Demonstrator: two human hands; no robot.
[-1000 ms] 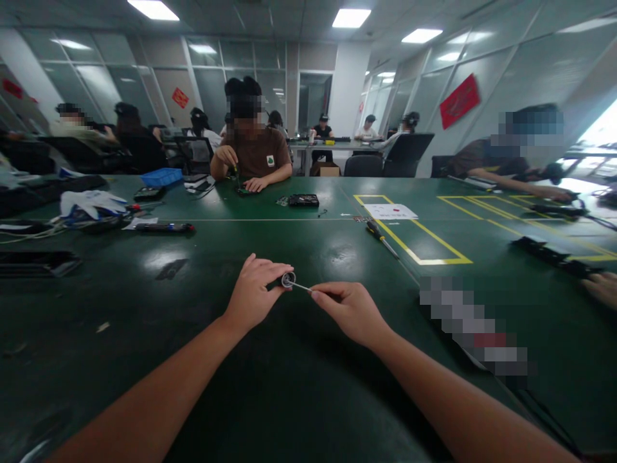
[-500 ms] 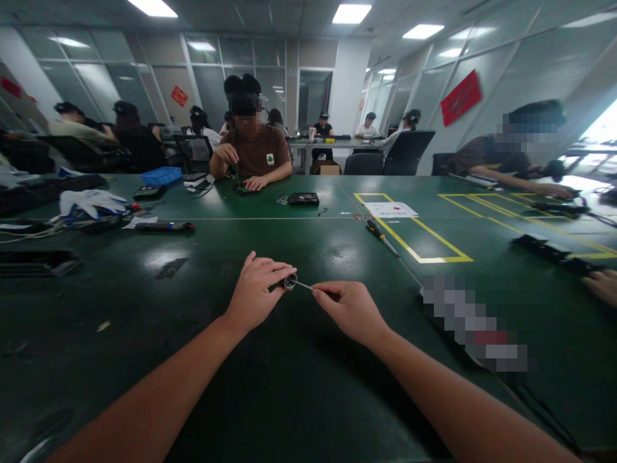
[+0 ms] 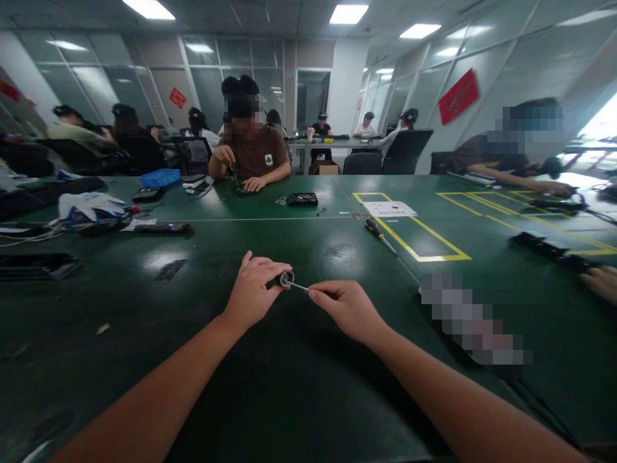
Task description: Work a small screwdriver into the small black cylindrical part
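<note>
One round part sits in left hand — right hand pinches rod.

Tabletop dark green, marked with rectangular yellow tape outlines. Round part grey; thin rod silver-grey. Screwdriver handle black and yellow. Basket blue. Glove white, blue-trimmed.

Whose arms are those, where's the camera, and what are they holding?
There's no robot here: these are a person's two bare hands. A camera worn on the head looks forward and down. The left hand holds a small round grey-rimmed part; the right hand pinches a thin pale rod that reaches its open end. On the shiny dark-green table lie a black-and-yellow screwdriver with a metal shaft, a white-and-blue glove and a blue plastic basket. Another person in a brown shirt sits opposite.
</note>
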